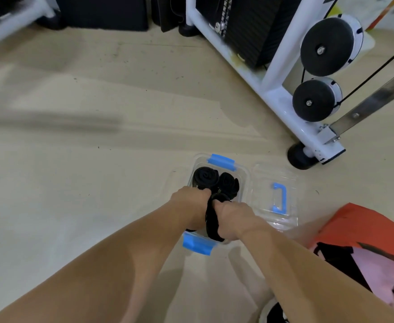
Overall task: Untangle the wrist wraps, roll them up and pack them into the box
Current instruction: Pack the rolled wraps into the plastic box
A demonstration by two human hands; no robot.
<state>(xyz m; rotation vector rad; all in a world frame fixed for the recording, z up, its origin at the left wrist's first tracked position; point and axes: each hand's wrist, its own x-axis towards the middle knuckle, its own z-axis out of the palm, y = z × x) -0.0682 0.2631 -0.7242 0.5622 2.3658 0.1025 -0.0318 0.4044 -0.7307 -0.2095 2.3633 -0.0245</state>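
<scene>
Both forearms reach down and forward to the box, a clear tub with blue clips that sits on the floor. Over its near half the left grip and right grip are clenched side by side on one black wrap. The fingers curl around the wrap at its top, and a loose length of it hangs down between the wrists toward the near clip. Holding it with both hands close together probably keeps the roll from springing open while it is pushed in. Inside the box, at its far end, two rolled wraps already stand on end, touching each other, their spirals facing up. Packed that way, they leave the near part free for this one. How tightly the held wrap is wound I cannot tell, since the hands hide it. The lid lies flat on the floor just right of the box, handle up, out of the way yet close for closing. Farther right of the box lies an orange bag, and well beyond the box stands a white machine frame with black pulleys.
</scene>
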